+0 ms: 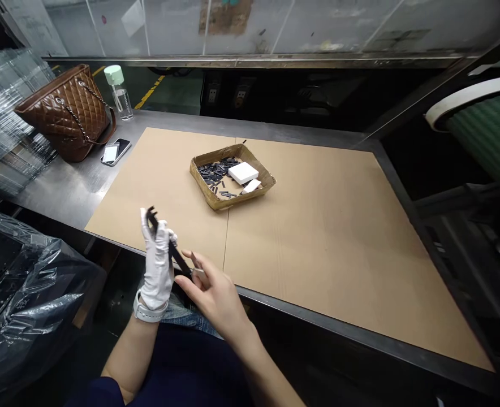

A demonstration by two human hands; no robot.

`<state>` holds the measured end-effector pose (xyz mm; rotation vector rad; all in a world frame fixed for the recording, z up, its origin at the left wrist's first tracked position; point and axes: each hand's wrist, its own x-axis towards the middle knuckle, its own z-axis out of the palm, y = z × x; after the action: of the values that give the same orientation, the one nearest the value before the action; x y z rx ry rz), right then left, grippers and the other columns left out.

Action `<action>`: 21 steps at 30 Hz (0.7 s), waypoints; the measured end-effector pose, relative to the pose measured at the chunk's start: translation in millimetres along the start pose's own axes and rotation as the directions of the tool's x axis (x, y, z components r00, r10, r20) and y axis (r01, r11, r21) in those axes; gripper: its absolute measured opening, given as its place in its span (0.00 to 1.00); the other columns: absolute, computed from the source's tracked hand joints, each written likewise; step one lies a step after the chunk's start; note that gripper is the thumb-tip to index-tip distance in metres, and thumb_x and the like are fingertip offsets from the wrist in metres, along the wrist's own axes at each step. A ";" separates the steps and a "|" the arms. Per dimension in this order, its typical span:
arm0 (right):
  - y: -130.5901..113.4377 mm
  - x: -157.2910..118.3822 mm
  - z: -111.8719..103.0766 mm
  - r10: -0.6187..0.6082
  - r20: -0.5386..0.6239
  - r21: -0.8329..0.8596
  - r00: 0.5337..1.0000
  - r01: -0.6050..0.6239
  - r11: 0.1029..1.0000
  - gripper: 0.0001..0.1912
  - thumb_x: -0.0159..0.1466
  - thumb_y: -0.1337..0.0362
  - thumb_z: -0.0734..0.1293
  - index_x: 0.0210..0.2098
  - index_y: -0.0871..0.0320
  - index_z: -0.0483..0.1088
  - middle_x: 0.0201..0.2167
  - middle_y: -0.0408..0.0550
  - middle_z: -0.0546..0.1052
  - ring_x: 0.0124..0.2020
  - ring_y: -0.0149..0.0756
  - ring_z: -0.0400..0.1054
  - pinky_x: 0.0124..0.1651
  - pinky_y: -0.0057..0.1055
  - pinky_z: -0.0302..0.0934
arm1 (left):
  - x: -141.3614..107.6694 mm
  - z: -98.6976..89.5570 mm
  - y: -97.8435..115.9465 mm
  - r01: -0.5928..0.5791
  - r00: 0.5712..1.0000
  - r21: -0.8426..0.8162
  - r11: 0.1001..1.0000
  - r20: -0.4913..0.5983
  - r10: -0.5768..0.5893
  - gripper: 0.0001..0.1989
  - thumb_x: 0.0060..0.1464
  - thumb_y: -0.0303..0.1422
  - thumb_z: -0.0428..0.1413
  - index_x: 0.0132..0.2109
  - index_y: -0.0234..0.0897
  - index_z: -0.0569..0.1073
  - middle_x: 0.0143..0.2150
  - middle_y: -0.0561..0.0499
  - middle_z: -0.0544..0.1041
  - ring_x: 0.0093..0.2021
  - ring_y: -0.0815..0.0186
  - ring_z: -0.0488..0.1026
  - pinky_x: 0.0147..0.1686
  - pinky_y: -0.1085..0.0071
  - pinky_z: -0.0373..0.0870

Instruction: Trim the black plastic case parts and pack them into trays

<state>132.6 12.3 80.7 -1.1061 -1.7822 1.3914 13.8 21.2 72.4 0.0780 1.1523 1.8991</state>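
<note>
One black part (179, 260), by the worktop's (72, 192) near edge, clasped in my gloved left fingers (162, 238), right fingers (189, 289) pinching a pale piece (200, 275) at its end; seemingly mid-handling, next calling for steadiness.

From the wearer's head we look forward and down — close over the white-gloved left hand (156, 263) and bare right hand (218, 291) — across the flat tan cardboard sheet (326, 232).

Here's the black strip (179, 259), long and narrow, slanting across 2 hands: notched end up at the left hand (156, 265), lower end by the right hand (221, 294), which grips a small greyish piece (199, 275).
</note>
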 end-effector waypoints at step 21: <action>15.5 21.5 -15.5 0.435 0.282 0.897 0.855 -0.396 0.196 0.11 0.53 0.59 0.73 0.32 0.54 0.69 0.07 0.26 0.54 0.10 0.19 0.47 0.16 0.16 0.44 | -1.1 -9.4 7.4 0.343 0.899 0.037 0.939 0.277 -0.339 0.16 0.55 0.30 0.58 0.52 0.41 0.74 0.38 0.50 0.77 0.32 0.71 0.77 0.30 0.78 0.76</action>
<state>139.6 39.9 69.2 -0.8729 -0.2623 2.2538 5.3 12.7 73.0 0.1246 0.8946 1.5271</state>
